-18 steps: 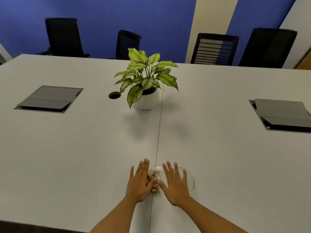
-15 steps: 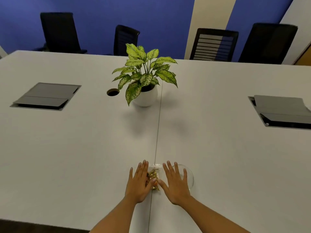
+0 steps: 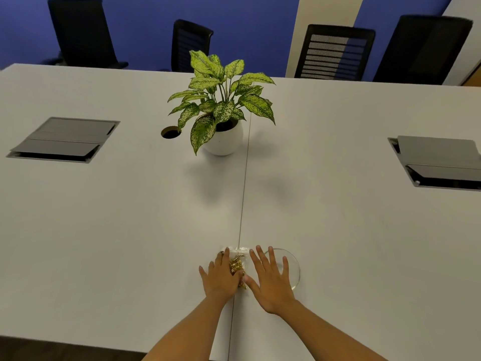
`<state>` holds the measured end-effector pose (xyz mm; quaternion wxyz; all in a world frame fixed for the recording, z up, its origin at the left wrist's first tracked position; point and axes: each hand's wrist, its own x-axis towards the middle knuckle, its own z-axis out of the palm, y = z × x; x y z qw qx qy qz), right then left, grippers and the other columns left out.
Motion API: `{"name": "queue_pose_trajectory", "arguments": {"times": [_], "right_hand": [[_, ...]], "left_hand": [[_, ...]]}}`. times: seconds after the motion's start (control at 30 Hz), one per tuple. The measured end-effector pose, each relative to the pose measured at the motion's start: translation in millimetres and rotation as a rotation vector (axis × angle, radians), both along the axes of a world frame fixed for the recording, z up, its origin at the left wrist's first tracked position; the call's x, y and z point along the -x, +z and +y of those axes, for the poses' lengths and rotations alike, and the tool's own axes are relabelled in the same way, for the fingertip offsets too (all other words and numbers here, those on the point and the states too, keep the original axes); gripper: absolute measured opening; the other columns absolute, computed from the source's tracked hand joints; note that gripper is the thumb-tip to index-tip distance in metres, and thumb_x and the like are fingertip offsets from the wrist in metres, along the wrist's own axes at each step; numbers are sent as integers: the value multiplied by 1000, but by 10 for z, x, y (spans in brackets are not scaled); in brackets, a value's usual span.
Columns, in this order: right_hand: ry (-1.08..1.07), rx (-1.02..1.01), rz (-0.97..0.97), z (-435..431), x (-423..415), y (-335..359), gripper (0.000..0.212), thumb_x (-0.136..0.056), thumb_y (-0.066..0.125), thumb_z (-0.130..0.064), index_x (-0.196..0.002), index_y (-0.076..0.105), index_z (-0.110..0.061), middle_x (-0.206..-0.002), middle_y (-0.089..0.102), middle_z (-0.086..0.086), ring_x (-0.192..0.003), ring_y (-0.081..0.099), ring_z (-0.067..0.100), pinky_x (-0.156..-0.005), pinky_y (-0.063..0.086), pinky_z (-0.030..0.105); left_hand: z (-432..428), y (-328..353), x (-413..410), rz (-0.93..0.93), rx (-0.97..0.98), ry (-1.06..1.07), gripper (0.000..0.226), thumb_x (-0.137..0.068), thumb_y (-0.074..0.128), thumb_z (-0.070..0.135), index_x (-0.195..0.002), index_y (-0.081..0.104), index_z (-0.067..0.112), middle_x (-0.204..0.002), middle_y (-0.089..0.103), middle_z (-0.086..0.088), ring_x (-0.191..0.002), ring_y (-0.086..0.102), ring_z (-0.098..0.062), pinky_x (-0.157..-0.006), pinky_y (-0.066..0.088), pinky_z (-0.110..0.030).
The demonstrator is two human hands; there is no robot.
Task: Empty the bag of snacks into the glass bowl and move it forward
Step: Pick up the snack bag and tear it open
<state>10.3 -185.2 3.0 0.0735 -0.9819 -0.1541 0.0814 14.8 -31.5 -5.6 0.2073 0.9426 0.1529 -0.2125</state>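
A small clear bag of golden snacks [image 3: 237, 264] lies flat on the white table [image 3: 104, 230] near its front edge, on the centre seam. My left hand [image 3: 220, 278] lies over the bag's left part, fingers bent on it. My right hand [image 3: 269, 278] hovers flat with fingers spread, just right of the bag and over the left part of the glass bowl [image 3: 292, 269]. The bowl stands upright right beside the bag, and I see nothing inside it.
A potted plant in a white pot [image 3: 222, 140] stands further back on the seam. A round cable hole [image 3: 170, 132] lies left of it. Grey cable hatches sit at left [image 3: 62, 139] and right [image 3: 440, 162]. Black chairs line the far edge.
The camera has tilted down a little. My left hand's fingers have curled onto the bag; my right hand has stayed spread over the bowl's edge.
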Motion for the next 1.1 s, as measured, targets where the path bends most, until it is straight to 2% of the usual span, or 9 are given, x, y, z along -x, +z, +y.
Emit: {"name": "queue_pose_trajectory", "arguments": {"times": [0.23, 0.3, 0.37, 0.43, 0.6, 0.7, 0.77, 0.87, 1.1], "right_hand": [[-11, 14, -84, 41, 29, 68, 65, -93, 26, -60, -141, 52, -24, -147, 50, 1, -144, -31, 18, -108, -5, 50], [-1, 9, -33, 7, 26, 55, 66, -93, 25, -60, -145, 45, -25, -153, 41, 1, -141, -37, 15, -109, -11, 48], [15, -11, 61, -28, 20, 24, 69, -94, 17, -63, -155, 15, -29, -164, 7, -2, -134, -47, 10, -105, -29, 45], [11, -35, 177, -46, 26, 21, 69, -94, 12, -65, -154, -4, -34, -162, -16, -7, -141, -37, 15, -100, -37, 43], [-3, -78, 234, -53, -17, 121, 67, -97, 16, -62, -155, -2, -34, -164, -10, -8, -148, -22, 26, -113, -20, 53], [-19, -144, 249, -103, -88, 163, 65, -97, 23, -61, -155, 8, -34, -165, -2, -9, -149, -21, 24, -115, -17, 53], [-65, -216, 251, -144, -169, 220, 64, -97, 31, -59, -153, 16, -34, -164, 5, -10, -150, -18, 22, -115, -15, 52], [-162, -302, 239, -213, -323, 378, 59, -96, 40, -55, -150, 27, -34, -161, 18, -9, -151, -4, 19, -117, -7, 51], [-312, -670, 300, -299, -697, 949, 41, -94, 52, -51, -128, 57, -29, -125, 65, -7, -118, 57, 13, -105, 37, 39]], "left_hand": [[-96, 32, -36, -20, 173, 296, 74, -81, 69, 38, -138, 33, 10, -133, 44, -14, -121, 47, -32, -97, 48, -42], [-106, 38, -63, -5, 200, 343, 71, -80, 71, 34, -135, 34, 9, -131, 44, -16, -119, 48, -35, -95, 47, -40], [-105, 36, -87, 30, 195, 385, 67, -81, 70, 33, -132, 35, 9, -130, 46, -16, -118, 50, -35, -96, 46, -39], [-89, 13, -102, 61, 177, 383, 60, -80, 70, 31, -126, 39, 7, -125, 54, -15, -115, 55, -33, -94, 47, -38], [-36, 2, -147, 50, 264, 352, 15, -77, 70, 16, -85, 59, 10, -91, 69, -8, -79, 64, -21, -70, 53, -28], [-11, 76, -170, -6, 426, 404, 19, -71, 77, 16, -64, 60, 20, -67, 62, 2, -71, 63, -19, -56, 47, -20], [41, 147, -203, -36, 513, 419, 13, -70, 81, 20, -72, 68, 21, -75, 68, -1, -78, 67, -22, -62, 50, -23], [150, 276, -271, -57, 650, 404, 30, -72, 82, 21, -99, 72, 16, -94, 74, -8, -89, 71, -25, -70, 56, -28], [143, 783, -424, -123, 852, 215, 36, -70, 85, 27, -101, 72, 19, -98, 75, -4, -88, 73, -19, -64, 58, -22]]}}
